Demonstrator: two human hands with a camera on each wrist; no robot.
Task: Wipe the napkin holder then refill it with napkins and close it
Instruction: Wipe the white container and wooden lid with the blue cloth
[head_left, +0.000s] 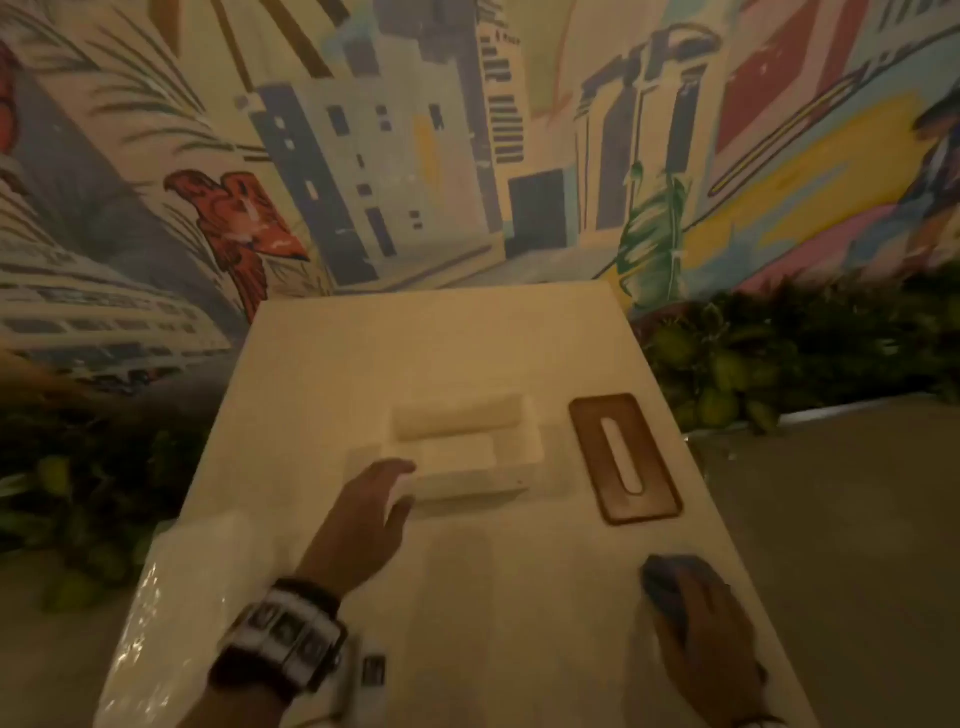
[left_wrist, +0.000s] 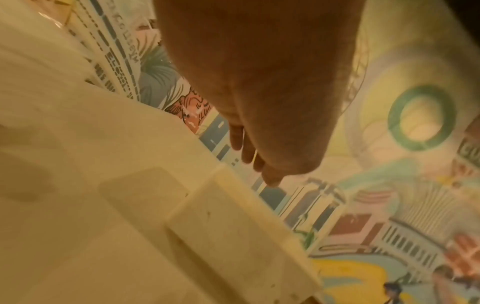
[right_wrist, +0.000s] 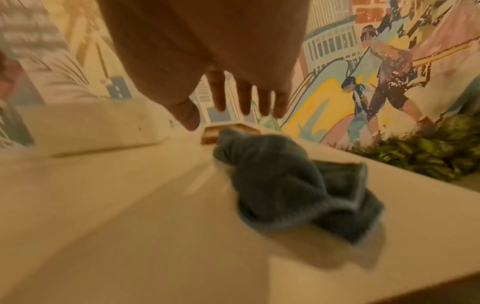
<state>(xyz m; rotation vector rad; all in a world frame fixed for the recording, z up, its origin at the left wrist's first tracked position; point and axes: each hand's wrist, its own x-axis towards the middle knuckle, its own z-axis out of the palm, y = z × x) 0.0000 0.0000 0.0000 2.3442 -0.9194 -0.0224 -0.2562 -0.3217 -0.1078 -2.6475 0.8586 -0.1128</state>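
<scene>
**Open holder, cloth set down**

I am reaching my left hand (head_left: 371, 499), fingers straight, to the holder (head_left: 511, 457) mid-table. Right of the holder the lid (head_left: 623, 457) is lying; nearer me, my right hand (head_left: 698, 639) is hovering, fingers spread, over the cloth (right_wrist: 285, 185).

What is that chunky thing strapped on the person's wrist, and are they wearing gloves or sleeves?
Both hands are bare, with no gloves. The left hand has a bulky black band round the wrist, carrying a row of pale, boxy modules with dark round centres. No sleeve shows on that forearm. The right hand shows only a thin pale edge at the wrist, at the bottom of the picture; what it is cannot be told.
</scene>
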